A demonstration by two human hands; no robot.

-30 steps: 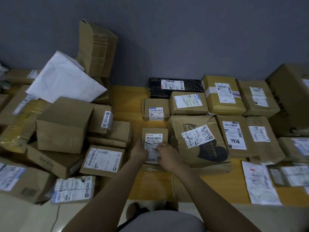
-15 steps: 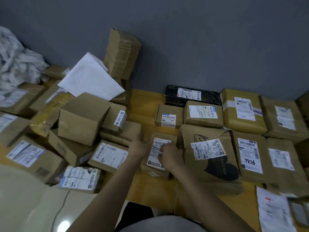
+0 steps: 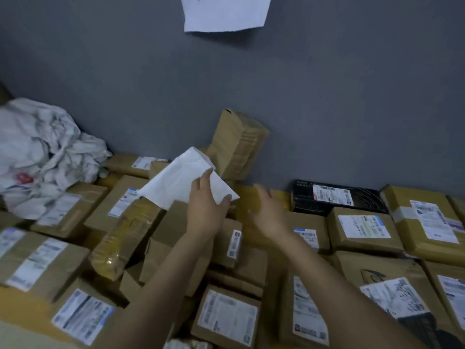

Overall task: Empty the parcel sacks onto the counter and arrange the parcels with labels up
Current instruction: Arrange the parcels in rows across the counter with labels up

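Fingers (image 3: 205, 178), left hand (image 3: 205, 210), around white mailer (image 3: 176, 183)

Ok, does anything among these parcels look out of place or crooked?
The tall brown cardboard box stands on end, tilted against the grey wall, no label showing, while the brown parcels at right lie flat, labels up. The yellow plastic-wrapped parcel lies slanted, not flat. The left hand holds a white flat mailer, blank side showing.

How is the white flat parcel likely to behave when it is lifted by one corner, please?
Probably light: the left hand grips the white flat parcel at one corner only. Likely fairly stiff, since it looks nearly flat rather than drooping. Its smooth surface may be slippery, so the open right hand could usefully support it.
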